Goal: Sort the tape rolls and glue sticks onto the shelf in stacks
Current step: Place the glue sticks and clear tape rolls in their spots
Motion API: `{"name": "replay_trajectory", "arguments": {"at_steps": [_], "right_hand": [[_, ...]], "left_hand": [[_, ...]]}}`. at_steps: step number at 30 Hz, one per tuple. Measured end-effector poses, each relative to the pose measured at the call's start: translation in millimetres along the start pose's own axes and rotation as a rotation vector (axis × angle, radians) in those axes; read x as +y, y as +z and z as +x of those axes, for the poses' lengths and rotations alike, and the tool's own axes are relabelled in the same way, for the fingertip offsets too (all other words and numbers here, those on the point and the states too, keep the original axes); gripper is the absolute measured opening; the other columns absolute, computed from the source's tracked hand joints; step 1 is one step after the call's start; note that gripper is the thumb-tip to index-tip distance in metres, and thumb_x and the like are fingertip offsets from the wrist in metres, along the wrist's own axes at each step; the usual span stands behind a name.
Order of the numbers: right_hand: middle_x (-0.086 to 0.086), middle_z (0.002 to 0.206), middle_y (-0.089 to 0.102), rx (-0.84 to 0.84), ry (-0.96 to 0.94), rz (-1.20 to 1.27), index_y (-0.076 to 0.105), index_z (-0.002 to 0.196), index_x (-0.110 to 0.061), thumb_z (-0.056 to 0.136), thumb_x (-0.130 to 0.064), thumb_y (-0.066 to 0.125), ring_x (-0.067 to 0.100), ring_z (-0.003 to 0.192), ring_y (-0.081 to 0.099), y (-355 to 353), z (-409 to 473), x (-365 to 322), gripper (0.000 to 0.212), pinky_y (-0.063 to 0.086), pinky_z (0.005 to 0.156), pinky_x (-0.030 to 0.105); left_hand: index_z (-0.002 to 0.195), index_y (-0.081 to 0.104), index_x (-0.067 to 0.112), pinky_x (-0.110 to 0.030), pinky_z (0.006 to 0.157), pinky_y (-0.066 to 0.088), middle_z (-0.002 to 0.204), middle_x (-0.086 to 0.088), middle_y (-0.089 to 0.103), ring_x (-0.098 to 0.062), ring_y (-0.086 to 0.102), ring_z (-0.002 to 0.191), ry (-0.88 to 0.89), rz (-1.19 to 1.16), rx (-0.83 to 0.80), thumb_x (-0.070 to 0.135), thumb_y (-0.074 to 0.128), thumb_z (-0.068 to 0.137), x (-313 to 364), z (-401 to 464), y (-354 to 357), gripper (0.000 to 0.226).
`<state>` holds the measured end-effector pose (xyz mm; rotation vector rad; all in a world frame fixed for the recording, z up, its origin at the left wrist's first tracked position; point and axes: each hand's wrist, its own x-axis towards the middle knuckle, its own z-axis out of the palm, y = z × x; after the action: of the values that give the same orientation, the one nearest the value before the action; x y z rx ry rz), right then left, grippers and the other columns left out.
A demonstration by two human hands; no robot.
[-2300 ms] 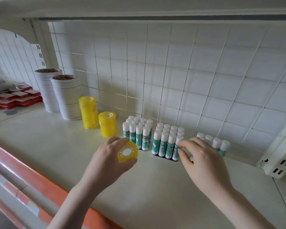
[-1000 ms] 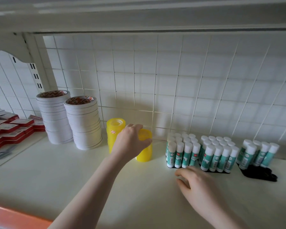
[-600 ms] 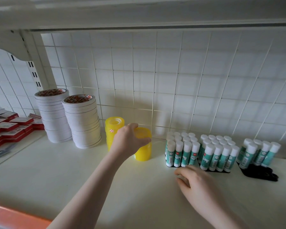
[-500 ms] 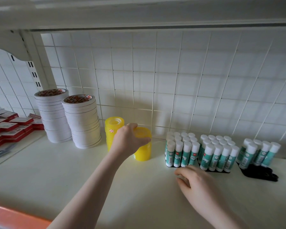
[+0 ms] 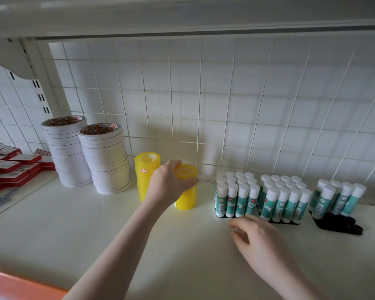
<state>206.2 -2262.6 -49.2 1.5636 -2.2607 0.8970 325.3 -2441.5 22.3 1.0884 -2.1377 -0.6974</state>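
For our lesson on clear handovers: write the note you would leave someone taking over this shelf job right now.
Left hand: gripping the top yellow tape roll on the shorter yellow stack.
Right hand: loosely curled over the shelf, holding nothing.
Done: two white tape stacks, a taller yellow stack, glue sticks standing in three groups.
Left: release the roll and check it sits square. No loose rolls or sticks are in view.
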Motion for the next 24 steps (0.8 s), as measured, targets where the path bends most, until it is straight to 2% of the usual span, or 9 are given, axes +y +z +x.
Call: {"name": "replay_trajectory", "arguments": {"at_steps": [7, 9, 12, 14, 18, 21, 24], "right_hand": [[-0.012, 0.062, 0.059, -0.044, 0.027, -0.028, 0.069, 0.07, -0.025, 0.047, -0.006, 0.087, 0.009, 0.053, 0.056, -5.3, 0.0, -1.7, 0.035, 0.038, 0.048, 0.017], [-0.011, 0.064, 0.06, -0.063, 0.055, -0.032, 0.07, 0.074, -0.024, 0.052, -0.008, 0.086, 0.011, 0.055, 0.058, -8.3, -1.9, -0.7, 0.032, 0.041, 0.05, 0.019], [-0.008, 0.083, 0.066, -0.077, 0.115, -0.094, 0.071, 0.094, -0.023, 0.074, -0.017, 0.073, 0.016, 0.076, 0.062, -20.2, -2.0, -5.1, 0.021, 0.046, 0.063, 0.028], [-0.007, 0.102, 0.065, -0.089, 0.147, -0.125, 0.066, 0.109, -0.026, 0.087, -0.026, 0.06, 0.015, 0.095, 0.059, -29.3, -0.8, -4.9, 0.024, 0.043, 0.075, 0.027], [-0.009, 0.115, 0.06, -0.074, 0.212, -0.205, 0.059, 0.119, -0.03, 0.092, -0.033, 0.05, 0.014, 0.107, 0.055, -49.2, -4.4, 2.3, 0.029, 0.042, 0.083, 0.026], [-0.005, 0.116, 0.061, -0.065, 0.272, -0.269, 0.059, 0.121, -0.028, 0.092, -0.032, 0.051, 0.018, 0.106, 0.057, -64.0, -17.5, 13.7, 0.03, 0.041, 0.081, 0.029], [0.005, 0.101, 0.067, -0.036, 0.327, -0.325, 0.068, 0.109, -0.016, 0.085, -0.024, 0.064, 0.028, 0.091, 0.062, -79.5, -35.1, 31.5, 0.026, 0.045, 0.073, 0.033]], "left_hand": [[0.136, 0.045, 0.015, -0.03, 0.092, 0.042, 0.126, -0.006, 0.057, -0.022, 0.053, 0.113, 0.046, -0.017, 0.027, 0.042, 0.075, 0.072, -2.9, -6.0, 4.3, 0.075], [0.138, 0.042, 0.015, -0.029, 0.092, 0.041, 0.128, -0.005, 0.055, -0.021, 0.052, 0.114, 0.073, 0.024, 0.004, 0.045, 0.074, 0.072, -3.1, -8.5, 3.1, 0.079], [0.14, 0.037, 0.016, -0.024, 0.09, 0.038, 0.134, -0.003, 0.049, -0.018, 0.05, 0.115, 0.137, 0.084, -0.008, 0.046, 0.072, 0.074, -2.0, -14.8, 0.0, 0.081], [0.141, 0.034, 0.016, -0.023, 0.089, 0.036, 0.137, -0.001, 0.045, -0.017, 0.049, 0.116, 0.181, 0.137, -0.001, 0.046, 0.07, 0.076, -0.6, -21.2, -3.9, 0.08], [0.139, 0.038, 0.011, -0.027, 0.095, 0.035, 0.137, -0.006, 0.044, -0.025, 0.045, 0.12, 0.29, 0.215, 0.103, 0.041, 0.07, 0.077, 2.8, -38.4, -12.7, 0.076], [0.134, 0.046, 0.006, -0.037, 0.097, 0.037, 0.132, -0.014, 0.049, -0.034, 0.046, 0.12, 0.336, 0.269, 0.163, 0.035, 0.074, 0.074, 6.1, -52.8, -15.6, 0.072], [0.127, 0.052, 0.003, -0.044, 0.089, 0.045, 0.123, -0.018, 0.056, -0.04, 0.051, 0.112, 0.377, 0.339, 0.188, 0.032, 0.078, 0.069, 11.2, -72.4, -9.6, 0.069]]}}
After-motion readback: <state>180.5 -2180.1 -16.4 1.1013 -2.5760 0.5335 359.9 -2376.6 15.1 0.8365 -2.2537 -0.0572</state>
